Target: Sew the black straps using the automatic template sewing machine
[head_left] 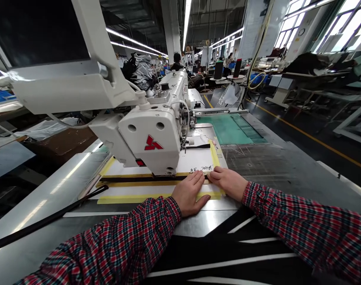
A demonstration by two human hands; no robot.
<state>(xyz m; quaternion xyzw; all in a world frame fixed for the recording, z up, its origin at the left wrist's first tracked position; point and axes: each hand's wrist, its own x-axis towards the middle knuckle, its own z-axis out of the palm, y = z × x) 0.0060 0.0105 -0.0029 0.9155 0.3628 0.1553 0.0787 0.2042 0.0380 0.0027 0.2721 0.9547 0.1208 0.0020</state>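
My left hand [189,194] lies flat, fingers stretched out, on a white template [195,160] edged with yellow tape, just in front of the white sewing machine head [152,142]. My right hand [227,181] rests beside it with fingers curled down onto the template's right end, near some handwriting. A black strip [138,179] runs along the template under the machine to the fingertips of both hands. Both sleeves are red plaid.
A metal table [257,158] carries the template and a green panel [230,128] further back. Black fabric with white stripes [227,253] lies at the near edge. A long black strip [50,217] trails left. A monitor [50,51] hangs upper left. People work far behind.
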